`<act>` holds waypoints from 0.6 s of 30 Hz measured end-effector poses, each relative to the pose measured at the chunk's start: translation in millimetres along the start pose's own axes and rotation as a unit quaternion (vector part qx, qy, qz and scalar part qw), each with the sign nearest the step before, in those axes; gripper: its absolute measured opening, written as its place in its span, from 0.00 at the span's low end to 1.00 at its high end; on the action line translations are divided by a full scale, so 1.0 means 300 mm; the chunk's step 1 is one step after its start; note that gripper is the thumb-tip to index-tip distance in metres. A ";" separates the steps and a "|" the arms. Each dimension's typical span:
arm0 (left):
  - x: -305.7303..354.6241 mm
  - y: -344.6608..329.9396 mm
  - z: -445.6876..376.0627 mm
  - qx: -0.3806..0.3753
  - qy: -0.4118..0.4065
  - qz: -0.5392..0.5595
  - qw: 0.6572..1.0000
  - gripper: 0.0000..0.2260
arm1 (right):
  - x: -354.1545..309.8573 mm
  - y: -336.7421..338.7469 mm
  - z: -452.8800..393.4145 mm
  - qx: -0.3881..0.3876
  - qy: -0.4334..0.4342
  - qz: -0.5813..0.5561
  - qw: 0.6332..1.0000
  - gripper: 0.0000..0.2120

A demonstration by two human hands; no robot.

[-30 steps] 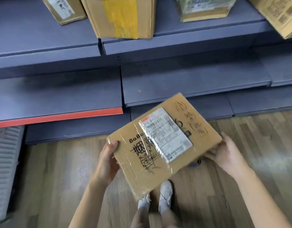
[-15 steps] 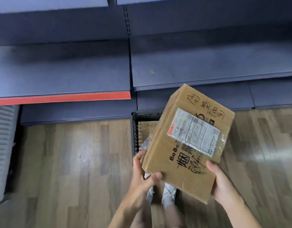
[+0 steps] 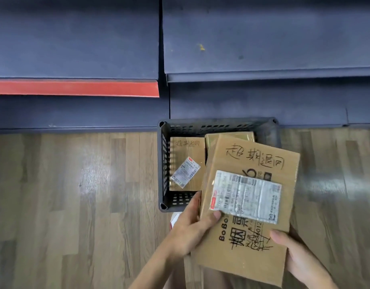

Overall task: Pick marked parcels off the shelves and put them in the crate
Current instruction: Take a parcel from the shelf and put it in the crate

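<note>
I hold a flat cardboard parcel [image 3: 248, 159] with a white shipping label and black handwriting on top. My left hand [image 3: 190, 228] grips its left edge, thumb on the label corner. My right hand [image 3: 300, 259] grips its lower right corner. The parcel hangs over the right and near part of a dark perforated plastic crate [image 3: 164, 163] standing on the floor against the shelf base. Inside the crate lies a smaller marked parcel [image 3: 187, 161] with a label, and another parcel [image 3: 230, 136] shows behind mine.
Dark blue shelves [image 3: 263, 49] fill the upper view, the left one with a red front strip [image 3: 75, 88]. Wood-pattern floor [image 3: 75, 205] spreads left and right of the crate. Something white and red [image 3: 174, 220] peeks out beside my left wrist.
My view has tipped down from the shelves to the floor. The parcel has turned upright and come down over the crate, with both hands shifted to its near end.
</note>
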State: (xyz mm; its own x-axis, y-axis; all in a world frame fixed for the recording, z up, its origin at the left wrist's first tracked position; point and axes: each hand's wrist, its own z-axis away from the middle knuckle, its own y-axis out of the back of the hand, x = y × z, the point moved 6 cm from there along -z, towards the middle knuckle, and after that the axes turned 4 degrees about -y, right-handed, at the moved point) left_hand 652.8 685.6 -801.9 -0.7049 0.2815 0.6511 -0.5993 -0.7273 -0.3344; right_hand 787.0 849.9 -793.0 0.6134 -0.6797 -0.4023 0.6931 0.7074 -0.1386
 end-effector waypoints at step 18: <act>-0.095 0.344 -0.311 0.238 -0.010 -0.194 0.952 0.08 | -0.044 -0.222 -0.569 0.080 0.094 0.298 0.946 0.26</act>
State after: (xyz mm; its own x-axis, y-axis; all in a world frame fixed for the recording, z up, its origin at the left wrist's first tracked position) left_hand 575.6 660.9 -918.5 -0.4555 0.5770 0.6779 -0.5698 -0.7740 0.2760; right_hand 668.1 844.9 -933.0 0.8457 -0.1109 -0.5220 0.3020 0.9059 0.2968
